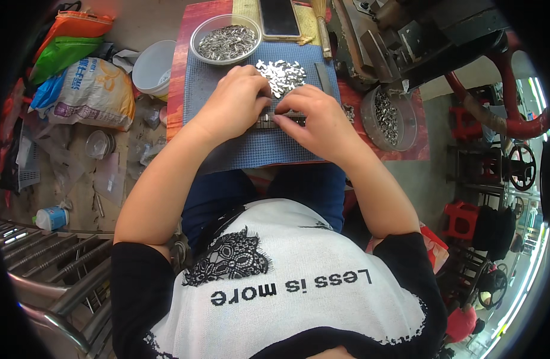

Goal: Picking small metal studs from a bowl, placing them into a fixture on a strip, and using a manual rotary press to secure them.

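Across the blue textured mat lies a narrow metal strip or fixture with small segments, partly covered by my fingers. My left hand bends over its left end, fingers curled down and closed; what its fingertips hold is hidden. From the right, my right hand reaches to the same strip. Its thumb and forefinger come close together at the strip, and any small part between them is too small to name. Just beyond my fingertips is a loose pile of small shiny metal pieces.
A clear round tub full of small metal pieces stands far left on the mat. Behind lie a phone and a brush. A flat metal bar, another tub of parts and a dark machine are at right.
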